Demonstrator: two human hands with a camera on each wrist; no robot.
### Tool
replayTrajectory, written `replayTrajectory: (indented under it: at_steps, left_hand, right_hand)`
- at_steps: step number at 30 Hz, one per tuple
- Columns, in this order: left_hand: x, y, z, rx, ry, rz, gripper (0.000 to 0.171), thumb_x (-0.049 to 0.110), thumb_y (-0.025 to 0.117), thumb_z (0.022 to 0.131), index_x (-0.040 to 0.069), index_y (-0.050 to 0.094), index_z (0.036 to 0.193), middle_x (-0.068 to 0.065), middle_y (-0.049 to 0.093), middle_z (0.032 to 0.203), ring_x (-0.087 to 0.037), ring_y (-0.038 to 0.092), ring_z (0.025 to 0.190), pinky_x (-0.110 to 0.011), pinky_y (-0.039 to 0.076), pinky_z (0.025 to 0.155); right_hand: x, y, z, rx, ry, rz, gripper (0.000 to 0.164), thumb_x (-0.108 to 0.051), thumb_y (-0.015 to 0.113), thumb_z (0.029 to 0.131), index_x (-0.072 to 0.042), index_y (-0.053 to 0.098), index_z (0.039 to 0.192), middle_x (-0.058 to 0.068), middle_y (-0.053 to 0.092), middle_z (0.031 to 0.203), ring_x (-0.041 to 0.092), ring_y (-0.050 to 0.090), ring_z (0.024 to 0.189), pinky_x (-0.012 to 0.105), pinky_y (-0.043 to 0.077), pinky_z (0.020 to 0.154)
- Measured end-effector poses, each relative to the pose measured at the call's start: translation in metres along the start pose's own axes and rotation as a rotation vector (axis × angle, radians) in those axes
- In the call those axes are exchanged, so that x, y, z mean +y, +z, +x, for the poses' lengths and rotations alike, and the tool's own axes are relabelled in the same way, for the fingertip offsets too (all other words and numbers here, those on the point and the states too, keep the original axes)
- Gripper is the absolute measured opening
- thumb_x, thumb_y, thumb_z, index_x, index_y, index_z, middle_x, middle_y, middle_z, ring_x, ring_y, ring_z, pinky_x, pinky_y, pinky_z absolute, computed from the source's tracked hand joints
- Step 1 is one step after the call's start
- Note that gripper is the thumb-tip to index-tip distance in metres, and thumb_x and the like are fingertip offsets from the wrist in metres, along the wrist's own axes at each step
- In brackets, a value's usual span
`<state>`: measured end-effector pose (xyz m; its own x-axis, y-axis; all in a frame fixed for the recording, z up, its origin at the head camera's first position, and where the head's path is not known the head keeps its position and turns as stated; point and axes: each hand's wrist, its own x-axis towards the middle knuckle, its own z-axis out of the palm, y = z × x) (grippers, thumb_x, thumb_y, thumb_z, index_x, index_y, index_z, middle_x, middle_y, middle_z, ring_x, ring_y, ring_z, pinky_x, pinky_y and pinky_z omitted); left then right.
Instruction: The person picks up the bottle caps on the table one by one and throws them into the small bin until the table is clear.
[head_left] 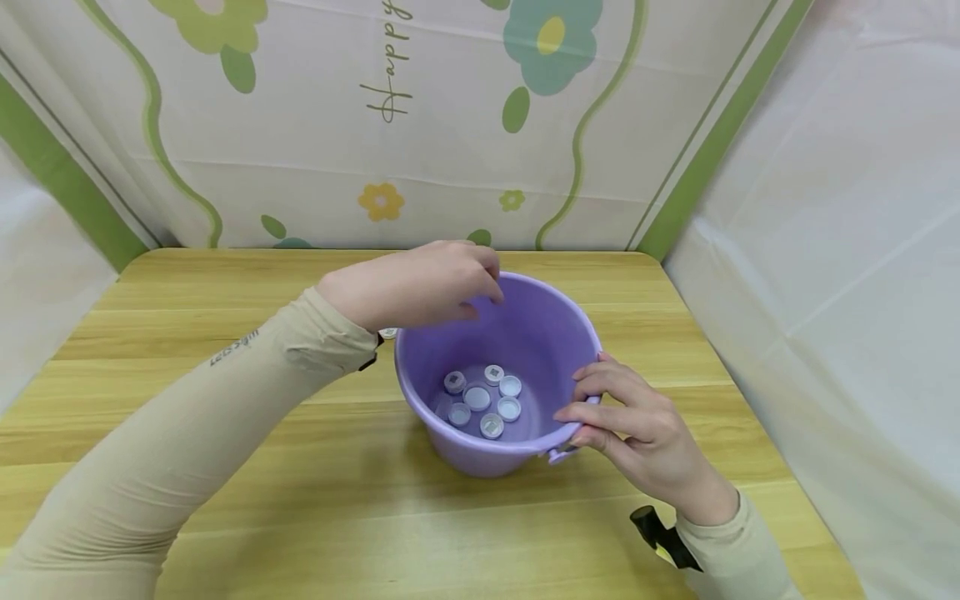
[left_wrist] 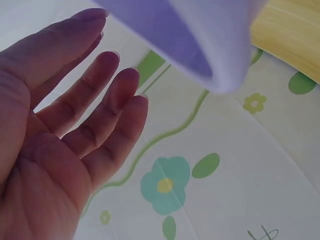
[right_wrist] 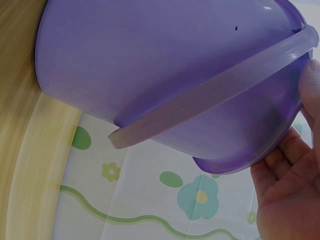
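Note:
A purple bucket (head_left: 480, 461) stands on the table, its mouth towards me. At its bottom lie several small white round bottle caps (head_left: 477, 398), some with the hollow side up. My left hand (head_left: 427, 283) hovers over the far left part of the rim. Its fingers are loosely bent, and in the left wrist view the palm of the left hand (left_wrist: 60, 130) holds nothing. With thumb and fingers, my right hand (head_left: 645, 425) grips the right side of the rim. The right wrist view shows the bucket handle (right_wrist: 210, 95) hanging along the outer wall.
Another white cap (head_left: 387, 332) lies on the wooden table (head_left: 360, 517) left of the bucket, partly covered by my left wrist. Behind the table hangs a white cloth (head_left: 315, 142) with flower prints. A plain white sheet (head_left: 847, 275) borders the right side.

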<state>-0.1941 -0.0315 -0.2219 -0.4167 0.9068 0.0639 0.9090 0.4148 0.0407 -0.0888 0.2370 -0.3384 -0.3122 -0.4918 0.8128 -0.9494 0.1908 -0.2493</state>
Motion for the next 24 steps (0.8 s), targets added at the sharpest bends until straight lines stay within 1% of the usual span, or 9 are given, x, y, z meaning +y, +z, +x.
replayTrajectory:
  at_steps: [3,5,8,11,15,17,20,24]
  left_hand:
    - [-0.004,-0.005,-0.004,0.034,-0.004,-0.008,0.022,0.006,0.074,0.088,0.013,0.076,0.109,-0.005,0.062,0.107,-0.022,0.059,0.099,-0.033,0.050,0.087]
    - [-0.007,-0.009,-0.008,0.045,-0.028,-0.032,0.022,0.007,0.075,0.088,0.012,0.076,0.110,-0.005,0.062,0.105,-0.020,0.059,0.098,-0.032,0.050,0.085]
    - [-0.012,-0.015,-0.016,0.067,-0.060,-0.065,0.024,0.009,0.076,0.088,0.011,0.076,0.111,-0.005,0.062,0.106,-0.020,0.058,0.099,-0.034,0.050,0.087]
    - [-0.018,-0.020,-0.028,0.105,-0.091,-0.080,0.026,0.011,0.077,0.087,0.010,0.075,0.112,-0.007,0.063,0.110,-0.022,0.059,0.103,-0.038,0.049,0.090]
    - [-0.030,-0.022,-0.047,0.168,-0.143,-0.077,0.029,0.010,0.078,0.086,0.007,0.074,0.114,-0.007,0.064,0.113,-0.026,0.060,0.106,-0.042,0.049,0.092]
    - [-0.037,-0.022,-0.058,0.201,-0.165,-0.076,0.029,0.008,0.077,0.086,0.006,0.073,0.115,-0.008,0.064,0.113,-0.027,0.062,0.104,-0.044,0.050,0.090]
    - [-0.047,-0.017,-0.072,0.246,-0.178,-0.086,0.030,0.006,0.078,0.085,0.005,0.074,0.114,-0.008,0.064,0.110,-0.028,0.063,0.100,-0.044,0.051,0.086]
    - [-0.060,-0.005,-0.086,0.267,-0.202,-0.098,0.029,0.006,0.080,0.083,0.004,0.074,0.111,-0.008,0.066,0.109,-0.028,0.065,0.097,-0.045,0.052,0.083]
  right_hand:
    - [0.000,0.000,0.001,0.002,-0.004,0.003,0.020,-0.022,0.065,0.095,-0.005,0.076,0.099,0.013,0.064,0.095,0.027,0.057,0.106,0.046,0.032,0.113]
    - [0.000,0.000,0.001,0.003,-0.008,0.005,0.020,-0.022,0.065,0.095,-0.005,0.076,0.098,0.013,0.064,0.095,0.027,0.057,0.106,0.046,0.032,0.113]
    - [0.000,-0.001,0.002,0.004,-0.014,0.008,0.020,-0.022,0.065,0.095,-0.005,0.076,0.098,0.013,0.064,0.094,0.027,0.057,0.105,0.046,0.032,0.113]
    - [0.000,-0.001,0.002,0.003,-0.015,0.007,0.020,-0.022,0.066,0.095,-0.005,0.076,0.098,0.013,0.064,0.094,0.027,0.057,0.105,0.046,0.033,0.112]
    - [0.000,-0.001,0.001,0.002,-0.012,0.007,0.021,-0.022,0.066,0.095,-0.004,0.076,0.098,0.013,0.064,0.094,0.027,0.057,0.106,0.046,0.033,0.112]
    - [0.001,0.000,0.001,0.001,-0.009,0.005,0.021,-0.022,0.066,0.094,-0.004,0.076,0.097,0.013,0.064,0.094,0.027,0.057,0.106,0.046,0.033,0.112]
    - [0.001,0.000,0.000,-0.001,-0.005,0.003,0.021,-0.022,0.066,0.094,-0.004,0.076,0.097,0.013,0.064,0.095,0.027,0.057,0.106,0.046,0.033,0.112]
    - [0.001,0.000,0.000,-0.003,0.003,-0.001,0.022,-0.023,0.066,0.094,-0.003,0.075,0.096,0.013,0.064,0.095,0.027,0.057,0.107,0.047,0.032,0.113]
